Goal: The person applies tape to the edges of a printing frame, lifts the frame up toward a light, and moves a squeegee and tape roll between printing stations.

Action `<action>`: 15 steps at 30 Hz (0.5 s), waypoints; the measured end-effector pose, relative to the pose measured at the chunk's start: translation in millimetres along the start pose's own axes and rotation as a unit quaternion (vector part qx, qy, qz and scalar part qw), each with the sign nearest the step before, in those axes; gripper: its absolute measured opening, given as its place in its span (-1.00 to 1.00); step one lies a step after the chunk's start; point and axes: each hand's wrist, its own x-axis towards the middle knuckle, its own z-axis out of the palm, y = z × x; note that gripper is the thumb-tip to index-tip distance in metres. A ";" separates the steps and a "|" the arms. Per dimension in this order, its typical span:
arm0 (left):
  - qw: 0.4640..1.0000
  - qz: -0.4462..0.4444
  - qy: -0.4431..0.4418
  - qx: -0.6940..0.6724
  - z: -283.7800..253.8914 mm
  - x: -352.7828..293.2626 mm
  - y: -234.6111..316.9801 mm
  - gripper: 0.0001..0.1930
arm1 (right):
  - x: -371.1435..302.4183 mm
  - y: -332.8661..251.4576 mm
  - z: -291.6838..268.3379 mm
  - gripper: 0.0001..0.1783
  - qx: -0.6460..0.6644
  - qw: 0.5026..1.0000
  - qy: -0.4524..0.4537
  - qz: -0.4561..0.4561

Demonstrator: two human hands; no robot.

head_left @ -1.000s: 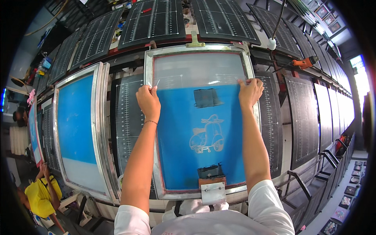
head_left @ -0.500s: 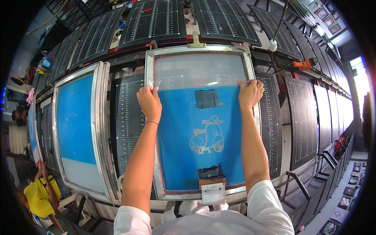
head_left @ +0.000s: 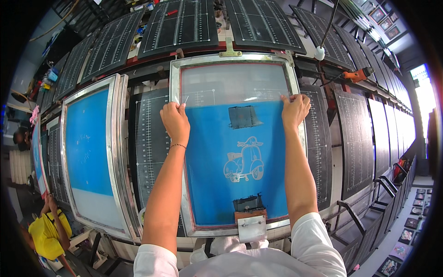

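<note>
A screen printing frame (head_left: 230, 58) with metal sides lies before me over a black printing board (head_left: 150, 138). Its mesh is pale at the far end and coated blue (head_left: 207, 138) below, with a light scooter design (head_left: 244, 159) and dark tape patches (head_left: 244, 117) above and beneath it. My left hand (head_left: 176, 122) is closed around the frame's left side. At the same height my right hand (head_left: 296, 111) grips the right side, thumb on the inner edge. A metal plate (head_left: 252, 229) sits at the near edge; a bracket (head_left: 230, 51) is at the far edge.
More blue-coated frames (head_left: 87, 138) lean together at the left. Beyond them a person in a yellow shirt (head_left: 50, 236) works at another frame. Black boards with white scales (head_left: 265, 23) line the far side and right. An orange power tool (head_left: 357, 75) rests at the right, near a hanging cord.
</note>
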 end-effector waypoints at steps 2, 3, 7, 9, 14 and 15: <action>1.000 0.010 0.002 0.004 0.3 0.3 -1.6 -0.78 | -0.7 -2.4 -1.1 -0.65 -0.006 1.000 0.000 0.001; 1.000 0.011 0.006 0.004 -0.1 0.1 -1.0 -0.80 | -1.0 -3.2 -1.5 -0.65 -0.009 1.000 0.001 0.001; 1.000 0.016 0.015 0.003 1.1 -0.8 0.0 -0.82 | -2.0 -5.6 -2.4 -0.63 -0.022 1.000 -0.003 0.003; 1.000 0.018 0.016 0.005 1.4 -0.1 -1.3 -0.82 | -2.7 -8.7 -4.0 -0.61 -0.030 1.000 -0.001 0.000; 1.000 0.023 0.007 0.006 0.0 0.7 -0.6 -0.82 | -6.6 -6.8 -5.6 -0.55 -0.015 0.998 0.041 -0.042; 1.000 0.023 0.009 0.006 -0.1 0.0 -0.9 -0.82 | -7.8 -2.9 -5.6 -0.56 -0.018 0.996 0.014 -0.086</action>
